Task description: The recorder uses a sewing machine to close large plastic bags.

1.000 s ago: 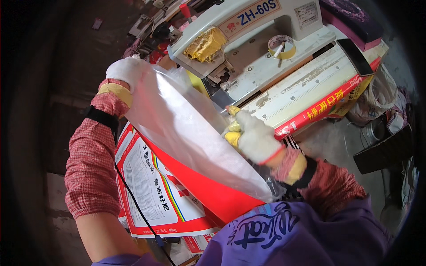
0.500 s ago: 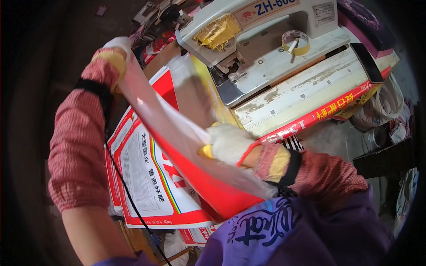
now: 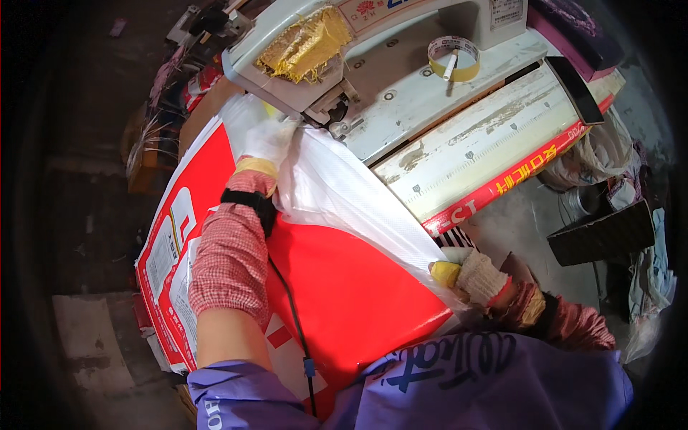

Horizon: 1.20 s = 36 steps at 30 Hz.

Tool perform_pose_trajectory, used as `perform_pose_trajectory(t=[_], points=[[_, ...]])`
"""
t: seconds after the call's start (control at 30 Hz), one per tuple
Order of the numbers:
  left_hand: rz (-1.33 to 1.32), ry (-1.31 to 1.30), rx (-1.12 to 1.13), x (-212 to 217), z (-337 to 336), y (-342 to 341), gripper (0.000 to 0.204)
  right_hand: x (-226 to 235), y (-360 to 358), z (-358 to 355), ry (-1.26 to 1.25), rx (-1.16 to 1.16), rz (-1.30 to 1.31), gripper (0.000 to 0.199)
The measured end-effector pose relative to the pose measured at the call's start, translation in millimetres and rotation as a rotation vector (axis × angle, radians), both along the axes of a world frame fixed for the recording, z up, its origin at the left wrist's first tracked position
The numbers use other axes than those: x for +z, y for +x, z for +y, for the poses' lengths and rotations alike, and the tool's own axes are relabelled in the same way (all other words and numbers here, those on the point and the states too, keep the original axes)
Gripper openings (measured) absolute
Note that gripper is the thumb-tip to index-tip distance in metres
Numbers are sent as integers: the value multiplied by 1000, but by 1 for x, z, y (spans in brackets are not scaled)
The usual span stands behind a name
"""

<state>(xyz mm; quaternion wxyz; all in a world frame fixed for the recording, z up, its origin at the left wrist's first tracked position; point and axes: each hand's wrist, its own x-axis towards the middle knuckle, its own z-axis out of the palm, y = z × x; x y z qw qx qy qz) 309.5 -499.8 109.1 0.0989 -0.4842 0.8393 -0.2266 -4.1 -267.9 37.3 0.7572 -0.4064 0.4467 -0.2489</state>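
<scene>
A red and white woven sack (image 3: 351, 283) with a thin clear plastic liner (image 3: 294, 190) lies across the front of a grey sewing machine (image 3: 401, 79). My left hand (image 3: 265, 132), in a whitish glove with yellow fingertips, grips the sack's upper edge close to the machine's needle area; its fingers are partly blurred. My right hand (image 3: 476, 276), gloved alike, is closed on the other end of that edge, by my apron. Between the hands the white edge is drawn out slantwise. Beneath lie more printed sacks (image 3: 161, 251).
A yellow tape roll (image 3: 454, 61) with a cigarette (image 3: 450, 66) sits on the machine bed. Frayed yellow cloth (image 3: 308, 46) covers part of the machine head. A ruled white board (image 3: 487, 147) runs along the front. A dark box (image 3: 602, 233) stands at right; a black cord (image 3: 287, 297) hangs down.
My left hand has come down and rightward to the machine with the sack's edge. My right hand has moved right and toward me, and the sack is now spread flatter.
</scene>
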Motion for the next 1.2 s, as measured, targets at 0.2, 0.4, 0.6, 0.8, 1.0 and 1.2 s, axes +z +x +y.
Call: perform_pose_trajectory(t=[0.2,0.4,0.6,0.8,1.0,1.2], points=[[1147,81,-205,-23,-21,67,18,42,31,-15,-518,-100,237,21],[347,-157,-67,12,-7,-9,14,60,8,-5,-307,-91,345,19],[421,195,-23,20,12,13,13,56,12,-11,-511,244,617,28],[343,346,79,11,22,7,21,73,16,-11,-520,768,920,35],[186,14,290,16,-65,56,21,53,61,-53,-1321,279,953,37],[30,-216,243,109,-87,35,24,79,138,-164,-1241,163,1019,9]])
